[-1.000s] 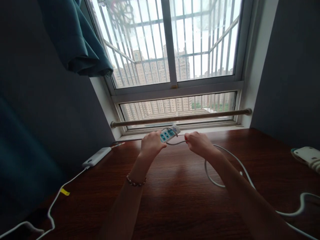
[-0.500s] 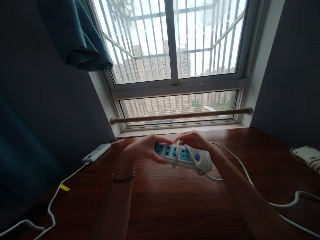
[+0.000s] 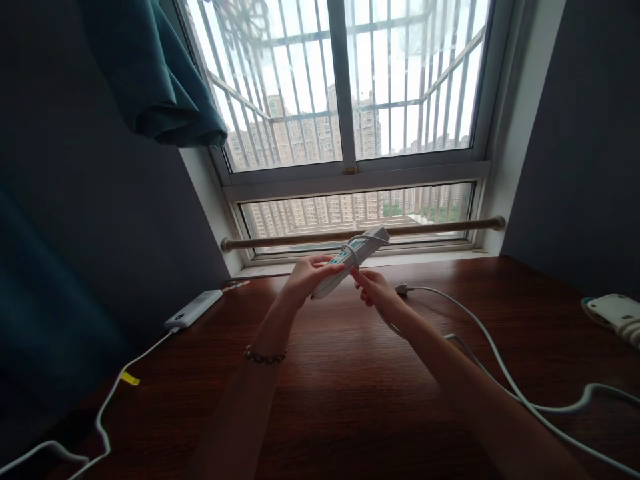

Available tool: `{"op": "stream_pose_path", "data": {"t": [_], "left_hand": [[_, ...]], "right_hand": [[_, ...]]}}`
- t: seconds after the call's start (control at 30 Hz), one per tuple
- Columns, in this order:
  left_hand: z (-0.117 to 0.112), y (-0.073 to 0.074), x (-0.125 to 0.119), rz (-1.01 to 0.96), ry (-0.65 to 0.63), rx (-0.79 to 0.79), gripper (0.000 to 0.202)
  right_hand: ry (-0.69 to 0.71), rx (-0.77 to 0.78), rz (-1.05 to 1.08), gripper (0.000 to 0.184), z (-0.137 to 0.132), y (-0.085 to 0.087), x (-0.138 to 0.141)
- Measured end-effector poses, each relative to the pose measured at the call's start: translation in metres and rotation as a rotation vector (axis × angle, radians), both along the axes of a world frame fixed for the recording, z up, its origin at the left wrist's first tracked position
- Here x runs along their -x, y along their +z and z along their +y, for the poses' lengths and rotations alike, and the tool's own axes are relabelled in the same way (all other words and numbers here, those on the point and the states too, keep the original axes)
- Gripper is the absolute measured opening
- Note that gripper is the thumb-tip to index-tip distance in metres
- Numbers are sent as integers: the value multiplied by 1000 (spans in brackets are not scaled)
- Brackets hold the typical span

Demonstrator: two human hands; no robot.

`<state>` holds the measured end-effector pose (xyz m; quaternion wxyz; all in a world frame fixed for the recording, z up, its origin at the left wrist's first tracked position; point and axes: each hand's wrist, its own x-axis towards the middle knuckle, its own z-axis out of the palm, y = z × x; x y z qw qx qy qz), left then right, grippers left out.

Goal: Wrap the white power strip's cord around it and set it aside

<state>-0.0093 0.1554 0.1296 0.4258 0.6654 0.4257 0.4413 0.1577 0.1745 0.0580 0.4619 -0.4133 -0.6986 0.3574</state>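
A white power strip with blue socket faces is held up above the desk, tilted with its far end raised to the right. My left hand grips its lower left end, thumb along the near side. White cord loops around the middle of the strip. Just below the strip, my right hand is closed, pinching the cord between thumb and fingers; a length of it runs down behind my right wrist. The cord's plug lies on the desk beyond my right hand.
The dark wooden desk reaches to a barred window with a rail across it. A white power bank with a cable lies at left. White cord trails at right, near a white device with a coiled cord.
The power strip has turned and risen, its right end now pointing up and away. My right hand has moved from behind the strip to below it. The plug now shows on the desk.
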Motion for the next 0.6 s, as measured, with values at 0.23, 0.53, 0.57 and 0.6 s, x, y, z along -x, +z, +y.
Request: {"op": "stream_pose_path", "data": {"t": [0.23,0.53,0.57,0.6], "left_hand": [[1,-1,2,22,-49,63,37],[3,-2,-2,-56,110,-15,43],[2,-4,-5,-19,136,-45,46],[2,-6,-8,36,160,-95,48]], "right_hand": [[-206,-120,-74,68,31,-7,-34],[-204,-188,-439,32,13,19,-47],[-216,-181,-486,29,10,22,-46],[-227,-161,-529,26,7,23,-45]]}}
